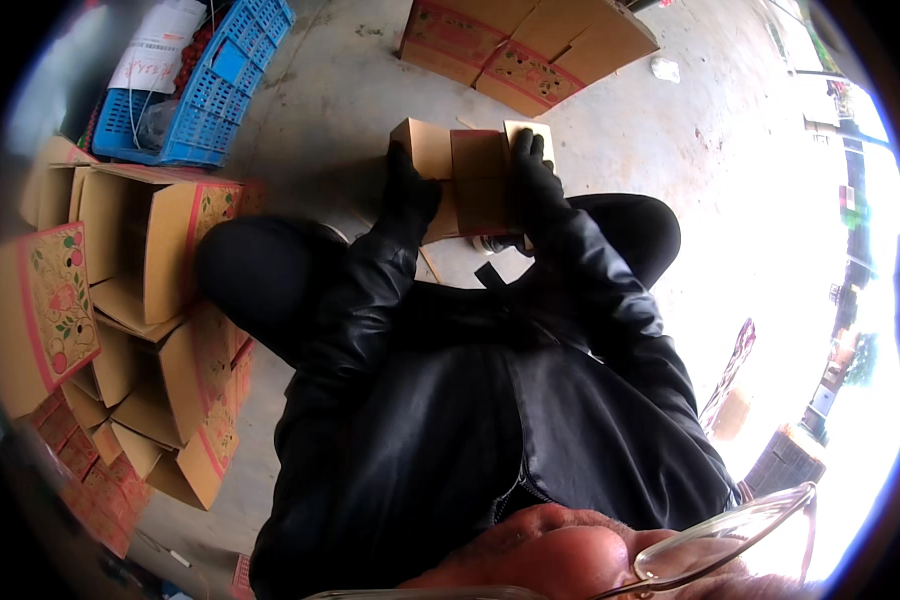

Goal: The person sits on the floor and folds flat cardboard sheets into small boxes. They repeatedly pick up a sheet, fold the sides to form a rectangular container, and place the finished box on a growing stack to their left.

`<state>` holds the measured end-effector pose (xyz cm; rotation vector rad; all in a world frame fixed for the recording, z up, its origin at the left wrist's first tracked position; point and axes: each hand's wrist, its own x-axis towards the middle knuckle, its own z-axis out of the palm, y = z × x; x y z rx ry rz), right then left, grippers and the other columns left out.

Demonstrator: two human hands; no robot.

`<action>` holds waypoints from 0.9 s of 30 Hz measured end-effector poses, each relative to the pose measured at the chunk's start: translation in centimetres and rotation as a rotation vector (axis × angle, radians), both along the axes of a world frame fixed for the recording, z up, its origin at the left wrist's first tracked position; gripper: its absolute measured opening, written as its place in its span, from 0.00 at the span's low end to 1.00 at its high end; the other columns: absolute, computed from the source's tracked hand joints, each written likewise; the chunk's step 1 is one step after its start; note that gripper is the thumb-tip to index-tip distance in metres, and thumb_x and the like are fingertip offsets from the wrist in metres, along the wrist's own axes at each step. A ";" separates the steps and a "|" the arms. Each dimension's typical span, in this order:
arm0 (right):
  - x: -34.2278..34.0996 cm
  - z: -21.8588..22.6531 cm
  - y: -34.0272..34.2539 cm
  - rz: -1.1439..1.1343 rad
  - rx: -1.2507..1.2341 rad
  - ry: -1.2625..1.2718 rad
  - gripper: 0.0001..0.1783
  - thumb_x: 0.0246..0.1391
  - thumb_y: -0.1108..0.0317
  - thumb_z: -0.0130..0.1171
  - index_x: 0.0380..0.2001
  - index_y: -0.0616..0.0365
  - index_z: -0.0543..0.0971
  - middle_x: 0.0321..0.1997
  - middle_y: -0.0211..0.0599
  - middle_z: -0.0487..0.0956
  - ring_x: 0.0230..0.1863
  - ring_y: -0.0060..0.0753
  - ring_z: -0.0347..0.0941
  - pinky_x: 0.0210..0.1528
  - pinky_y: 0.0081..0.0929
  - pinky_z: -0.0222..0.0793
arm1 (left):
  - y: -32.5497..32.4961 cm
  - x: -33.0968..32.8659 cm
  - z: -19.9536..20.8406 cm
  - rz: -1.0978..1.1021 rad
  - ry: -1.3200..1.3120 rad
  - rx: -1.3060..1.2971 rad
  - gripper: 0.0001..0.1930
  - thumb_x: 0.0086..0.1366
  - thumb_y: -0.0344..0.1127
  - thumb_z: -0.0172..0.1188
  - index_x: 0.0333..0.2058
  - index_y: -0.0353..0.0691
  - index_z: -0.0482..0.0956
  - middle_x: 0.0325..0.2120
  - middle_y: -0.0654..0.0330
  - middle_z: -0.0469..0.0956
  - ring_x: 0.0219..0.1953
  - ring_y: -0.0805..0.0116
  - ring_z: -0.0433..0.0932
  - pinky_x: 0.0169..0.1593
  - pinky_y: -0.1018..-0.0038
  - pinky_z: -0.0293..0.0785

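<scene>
Between my knees I have a brown cardboard box (478, 165), its flaps standing up or folded at the top; I cannot tell how far its inside is closed. My left hand (410, 190), in a black glove, presses against the box's left side with its fingers bent round the edge. On the opposite side, my right hand (537, 175), also black-gloved, is closed round a pale flap at the right edge. The lower part of the box is partly hidden by my hands and legs.
To my left stand several stacked open cartons (160, 260) with red and green printing. Beyond them is a blue plastic crate (215, 85) holding red items and papers. A larger carton (530, 50) lies ahead on the concrete floor (340, 80). A small clear piece (665, 70) lies near it.
</scene>
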<state>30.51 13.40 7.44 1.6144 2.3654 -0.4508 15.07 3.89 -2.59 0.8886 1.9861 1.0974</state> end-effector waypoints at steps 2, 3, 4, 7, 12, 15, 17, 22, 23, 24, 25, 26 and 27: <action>1.2 -2.0 0.8 -0.027 0.048 0.040 0.45 0.50 0.50 0.61 0.64 0.56 0.51 0.64 0.60 0.57 0.59 0.75 0.60 0.52 0.57 0.69 | 0.9 0.1 -0.1 0.005 -0.028 0.031 0.45 0.51 0.25 0.61 0.65 0.28 0.44 0.61 0.38 0.56 0.65 0.46 0.55 0.66 0.65 0.53; 0.8 -0.5 0.3 0.015 0.033 0.066 0.47 0.48 0.47 0.62 0.64 0.54 0.52 0.65 0.60 0.57 0.60 0.75 0.59 0.52 0.57 0.69 | 0.6 0.3 -0.3 0.014 -0.021 0.040 0.45 0.51 0.25 0.60 0.64 0.28 0.45 0.61 0.38 0.57 0.65 0.46 0.55 0.67 0.65 0.52; 0.7 0.4 0.3 0.054 0.018 0.092 0.49 0.46 0.44 0.64 0.64 0.53 0.52 0.65 0.60 0.56 0.61 0.75 0.57 0.53 0.56 0.69 | 0.4 0.4 -0.6 0.021 -0.015 0.049 0.44 0.51 0.25 0.60 0.64 0.29 0.46 0.61 0.38 0.57 0.65 0.47 0.55 0.67 0.65 0.52; 0.6 1.2 2.0 -0.033 -0.136 0.153 0.60 0.40 0.42 0.69 0.68 0.51 0.47 0.69 0.63 0.51 0.62 0.78 0.54 0.54 0.52 0.69 | -0.1 -0.3 -1.6 0.034 0.084 0.042 0.44 0.51 0.26 0.60 0.64 0.27 0.45 0.61 0.38 0.57 0.65 0.47 0.56 0.66 0.64 0.54; 2.4 -1.7 2.8 -0.130 -0.075 0.353 0.63 0.40 0.46 0.70 0.69 0.56 0.40 0.65 0.61 0.58 0.61 0.62 0.63 0.56 0.42 0.67 | 0.6 0.1 0.9 -0.023 0.123 -0.021 0.45 0.52 0.27 0.62 0.64 0.27 0.45 0.62 0.39 0.55 0.65 0.48 0.56 0.66 0.64 0.55; 1.4 -2.5 1.9 -0.117 -0.075 0.421 0.62 0.42 0.48 0.69 0.69 0.57 0.40 0.61 0.57 0.65 0.58 0.52 0.68 0.54 0.40 0.68 | 0.7 0.2 -0.2 0.005 0.100 0.004 0.45 0.51 0.27 0.63 0.64 0.27 0.45 0.62 0.39 0.55 0.65 0.48 0.57 0.66 0.64 0.55; 0.4 -2.5 1.6 -0.143 -0.130 0.356 0.60 0.43 0.49 0.68 0.68 0.57 0.41 0.59 0.55 0.69 0.56 0.51 0.70 0.54 0.40 0.68 | 0.7 0.2 -0.9 0.006 0.121 -0.015 0.45 0.51 0.27 0.63 0.64 0.27 0.45 0.62 0.39 0.55 0.65 0.48 0.57 0.66 0.65 0.55; -0.3 -2.1 1.2 -0.151 -0.079 0.370 0.57 0.45 0.52 0.67 0.68 0.57 0.42 0.58 0.53 0.70 0.55 0.52 0.71 0.55 0.40 0.67 | 0.7 0.3 -1.2 -0.001 0.164 -0.038 0.45 0.52 0.28 0.63 0.64 0.28 0.45 0.63 0.40 0.55 0.65 0.48 0.56 0.66 0.65 0.55; -0.1 -2.6 1.1 -0.151 -0.070 0.409 0.57 0.45 0.53 0.67 0.68 0.57 0.42 0.58 0.54 0.69 0.56 0.53 0.70 0.56 0.40 0.66 | 0.7 0.3 -1.2 0.002 0.150 -0.038 0.45 0.52 0.28 0.63 0.64 0.28 0.45 0.63 0.40 0.55 0.66 0.48 0.56 0.66 0.65 0.55; 0.1 -3.3 1.1 -0.134 -0.041 0.477 0.57 0.46 0.54 0.67 0.68 0.58 0.42 0.59 0.55 0.68 0.57 0.54 0.69 0.57 0.40 0.66 | 0.8 0.4 -1.1 0.005 0.136 -0.039 0.45 0.52 0.27 0.63 0.64 0.28 0.45 0.63 0.40 0.54 0.66 0.48 0.56 0.66 0.65 0.55; 0.1 -4.1 1.3 -0.116 -0.012 0.544 0.56 0.46 0.55 0.67 0.68 0.59 0.42 0.60 0.56 0.67 0.58 0.55 0.68 0.57 0.40 0.65 | 0.9 0.4 -1.1 -0.002 0.131 -0.015 0.45 0.52 0.27 0.63 0.64 0.28 0.45 0.63 0.40 0.54 0.66 0.48 0.55 0.66 0.65 0.54; -0.1 -4.4 1.2 -0.101 0.011 0.612 0.55 0.47 0.57 0.67 0.68 0.60 0.42 0.61 0.57 0.66 0.58 0.56 0.67 0.58 0.40 0.64 | 0.8 0.4 -1.2 -0.010 0.127 0.002 0.45 0.52 0.27 0.63 0.64 0.28 0.45 0.63 0.40 0.54 0.66 0.48 0.55 0.67 0.64 0.54; -0.2 -4.7 1.1 -0.117 0.000 0.618 0.54 0.47 0.58 0.67 0.68 0.60 0.43 0.61 0.58 0.65 0.59 0.56 0.66 0.59 0.40 0.64 | 0.8 0.4 -1.4 -0.015 0.142 0.008 0.45 0.53 0.27 0.63 0.64 0.28 0.45 0.64 0.40 0.53 0.66 0.48 0.54 0.67 0.64 0.53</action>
